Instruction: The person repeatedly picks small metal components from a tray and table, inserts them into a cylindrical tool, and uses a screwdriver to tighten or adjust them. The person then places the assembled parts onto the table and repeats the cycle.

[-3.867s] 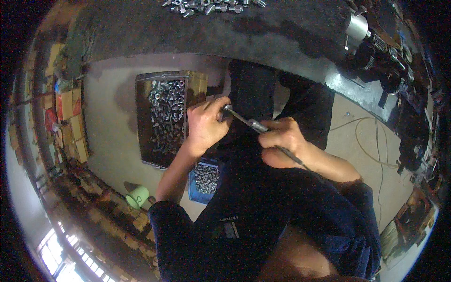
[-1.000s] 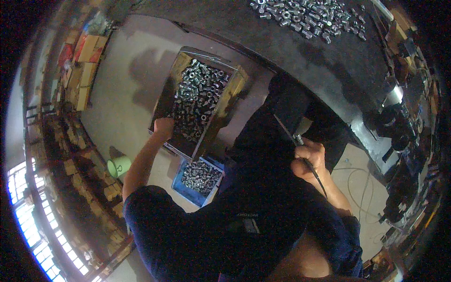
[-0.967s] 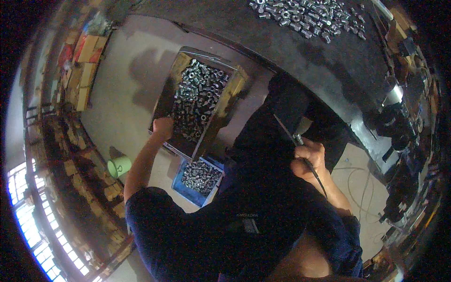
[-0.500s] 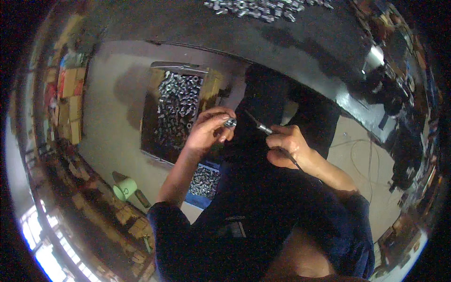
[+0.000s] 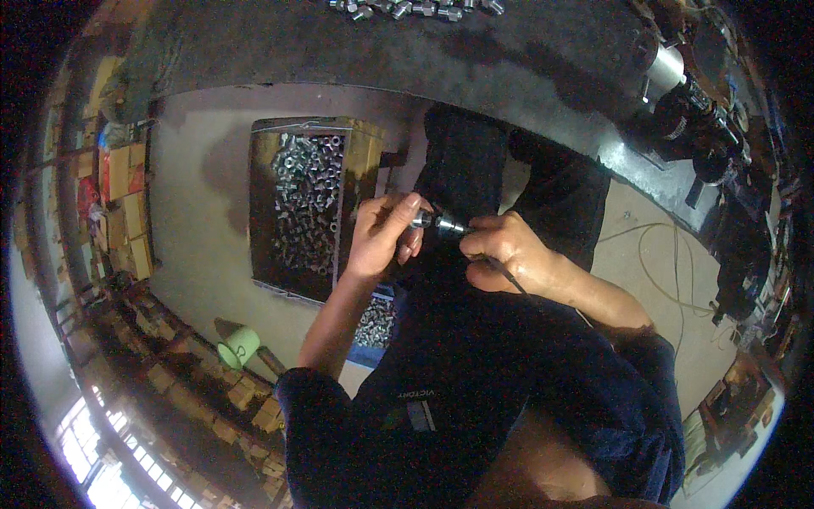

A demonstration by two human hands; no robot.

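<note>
My left hand (image 5: 381, 235) pinches a small shiny metal fitting (image 5: 420, 220) between thumb and fingers. Wrapped in my right hand (image 5: 510, 251) is a slim handheld rotary tool (image 5: 453, 226) with a silver nose and a dark cord (image 5: 511, 278) trailing back over the wrist. The tool's tip meets the open end of the fitting, or sits just short of it; I cannot tell whether it is inside. Both hands are held above my lap, over dark trousers (image 5: 462, 157).
Left of my legs stands a box (image 5: 362, 161) of metal fittings, with a blue crate (image 5: 366, 357) of small parts nearer me. A dark bench (image 5: 381, 64) carries more fittings (image 5: 415, 10) and a machine (image 5: 667, 66). A green cup (image 5: 238, 347) and loose cable (image 5: 638, 229) lie beyond.
My right hand has brought the tool leftward to the fitting, closing the gap between them. The left hand has turned slightly, still holding the fitting. The whole view has shifted a little.
</note>
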